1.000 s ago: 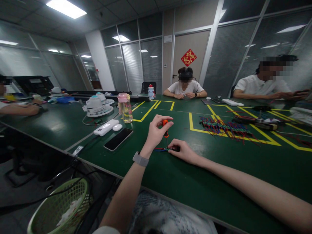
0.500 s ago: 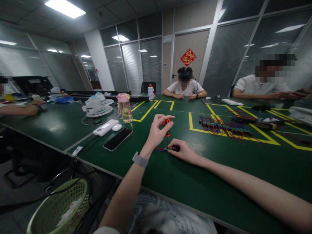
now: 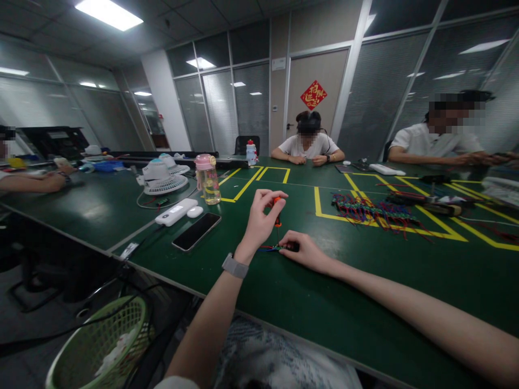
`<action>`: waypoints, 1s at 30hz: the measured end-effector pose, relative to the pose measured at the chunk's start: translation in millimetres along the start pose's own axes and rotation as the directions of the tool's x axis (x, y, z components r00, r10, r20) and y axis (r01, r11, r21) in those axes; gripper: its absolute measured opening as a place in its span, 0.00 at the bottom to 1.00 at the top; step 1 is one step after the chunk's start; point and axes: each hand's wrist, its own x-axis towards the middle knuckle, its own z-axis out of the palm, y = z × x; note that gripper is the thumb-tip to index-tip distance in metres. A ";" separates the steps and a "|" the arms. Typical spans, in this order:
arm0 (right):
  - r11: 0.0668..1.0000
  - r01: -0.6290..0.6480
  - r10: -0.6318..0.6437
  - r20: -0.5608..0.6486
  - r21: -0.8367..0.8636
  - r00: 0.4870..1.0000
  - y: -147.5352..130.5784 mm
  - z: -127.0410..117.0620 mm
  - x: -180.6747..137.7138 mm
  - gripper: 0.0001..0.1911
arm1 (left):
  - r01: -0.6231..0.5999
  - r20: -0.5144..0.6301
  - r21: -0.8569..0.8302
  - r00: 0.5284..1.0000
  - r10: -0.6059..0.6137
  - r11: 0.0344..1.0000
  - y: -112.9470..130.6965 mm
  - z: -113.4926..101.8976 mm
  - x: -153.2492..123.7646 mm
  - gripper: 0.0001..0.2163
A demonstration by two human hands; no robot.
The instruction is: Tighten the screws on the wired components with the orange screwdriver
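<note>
My left hand is closed round the orange handle of a small screwdriver, held upright with its tip pointing down. Under the tip lies a small black connector with red, blue and green wires running out to the left. My right hand rests on the green table and pinches that connector against it. A grey watch sits on my left wrist.
A black phone, a white remote and a pink-capped bottle lie left of my hands. A heap of coloured wires sits inside yellow floor-tape lines. Other people sit around the table. A green basket stands below the table's edge.
My left fingers have shifted on the screwdriver handle, turning it slightly. The right hand and the connector have stayed in place.
</note>
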 end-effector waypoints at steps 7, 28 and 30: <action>1.000 -0.004 0.004 0.006 0.002 1.000 0.9 0.4 0.2 0.04 | 0.158 0.195 -0.311 0.976 -0.099 0.937 0.1 1.6 0.4 0.14; 1.000 -0.004 0.004 0.009 -0.010 1.000 1.4 0.3 0.2 0.04 | 0.055 0.062 -0.129 0.997 -0.047 0.990 0.7 -1.0 1.7 0.11; 1.000 -0.005 0.005 0.008 -0.013 1.000 1.5 0.4 0.2 0.05 | 0.119 0.143 -0.268 0.986 -0.082 0.956 1.5 0.5 1.4 0.14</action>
